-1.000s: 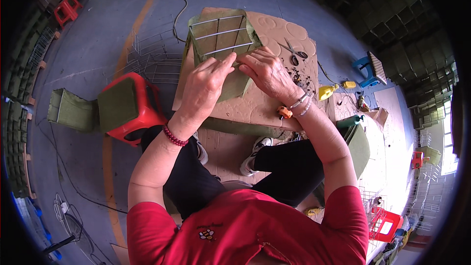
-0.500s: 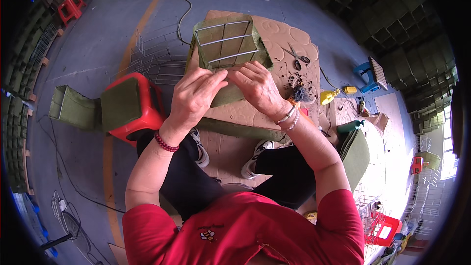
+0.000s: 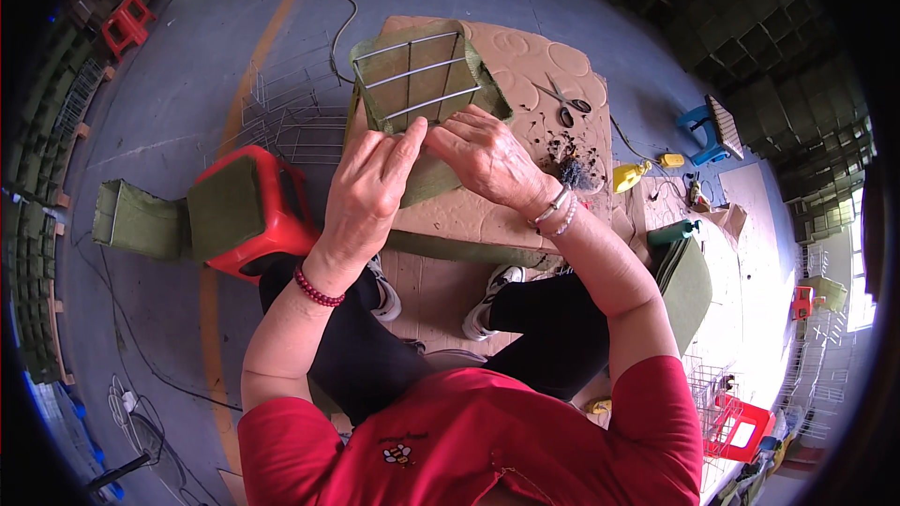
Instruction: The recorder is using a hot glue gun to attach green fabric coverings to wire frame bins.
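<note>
A wire frame box lined with olive-green fabric (image 3: 417, 80) lies on a low brown cardboard-covered table (image 3: 534, 66) in front of me. My left hand (image 3: 370, 187) presses on the near edge of the green fabric, fingers pointing up toward the wire rim. Beside it, my right hand (image 3: 487, 155) pinches the same near edge of the fabric at the frame; a beaded bracelet sits on that wrist. Both hands are touching each other's fingertips at the frame's lower rim.
Scissors (image 3: 565, 105) and a pile of dark scraps (image 3: 567, 164) lie on the table's right side. A red stool (image 3: 248, 215) with green fabric stands at my left, bare wire frames (image 3: 291, 112) behind it. Folded green covers (image 3: 689, 281) sit at right, cables cross the floor.
The green-lined frame has been pulled closer and turned a little. Both hands have shifted from the fabric's lower part up to the frame's near rim.
</note>
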